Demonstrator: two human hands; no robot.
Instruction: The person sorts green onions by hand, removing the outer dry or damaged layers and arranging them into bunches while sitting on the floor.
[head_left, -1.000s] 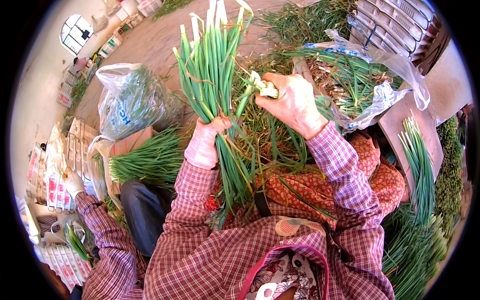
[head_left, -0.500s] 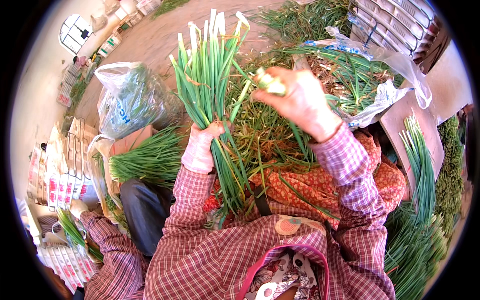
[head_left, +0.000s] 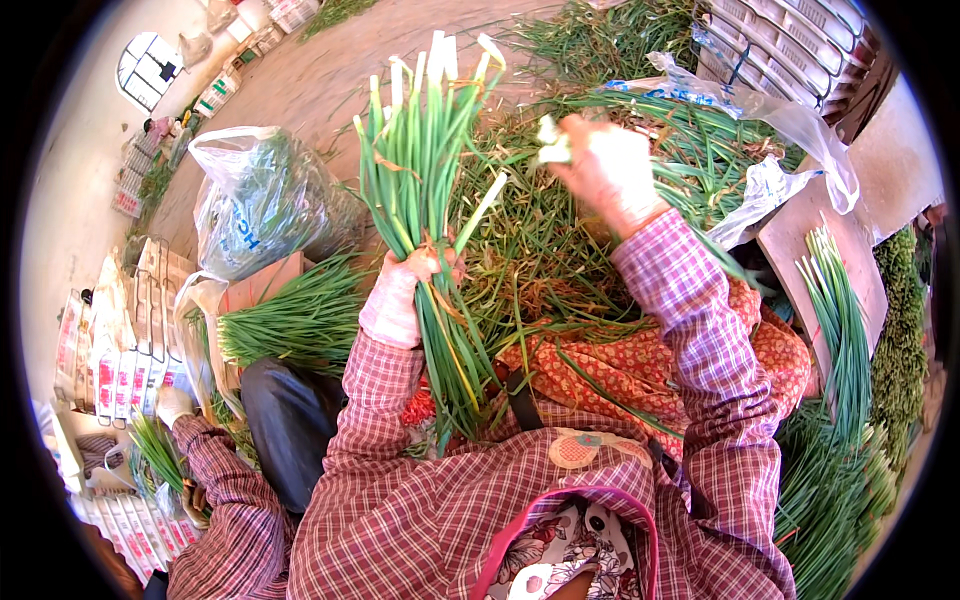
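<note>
My left hand (head_left: 412,275) is wrapped round the middle of an upright bunch of garlic chives (head_left: 425,150). Its pale stem ends point up and away from me; the green leaves hang down over my lap. To the right, apart from the bunch, my right hand (head_left: 612,178) is closed on a few garlic chives with pale stem ends (head_left: 553,142), somewhat blurred. Their green leaves trail below the hand. Beneath both hands spreads a heap of loose leaves and dry trimmings (head_left: 545,260). An orange flowered cloth (head_left: 590,375) covers my lap.
An opened plastic bag (head_left: 835,160) of chives lies far right, near stacked crates (head_left: 790,50). A tied bundle (head_left: 838,320) rests on a board (head_left: 785,235). Left are a filled plastic bag (head_left: 245,215) and more chives (head_left: 290,320). A co-worker's gloved hand (head_left: 175,405) is at lower left.
My right hand has moved right, away from the bunch, with the chives in it. The left hand and its bunch have shifted slightly. The co-worker's hand has moved slightly.
</note>
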